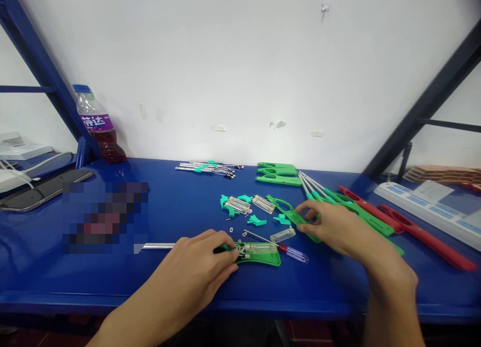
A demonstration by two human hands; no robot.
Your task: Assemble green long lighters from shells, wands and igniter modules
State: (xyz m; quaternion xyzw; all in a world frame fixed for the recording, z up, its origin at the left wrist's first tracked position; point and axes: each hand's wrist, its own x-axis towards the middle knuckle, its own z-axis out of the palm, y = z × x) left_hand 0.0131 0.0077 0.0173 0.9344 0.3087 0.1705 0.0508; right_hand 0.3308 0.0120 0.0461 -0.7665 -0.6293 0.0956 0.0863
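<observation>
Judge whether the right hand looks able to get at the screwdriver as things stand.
Probably yes: the screwdriver's handle lies uncovered near the right hand, though the fingers, now at a green shell, would likely have to leave it first.

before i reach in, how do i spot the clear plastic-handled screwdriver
On the glossy blue tabletop, look between the bare left hand and right hand. The clear-handled screwdriver lies slantwise there, shaft pointing left. Its red collar sets it apart from the clear, boxy plastic pieces nearby.
</observation>
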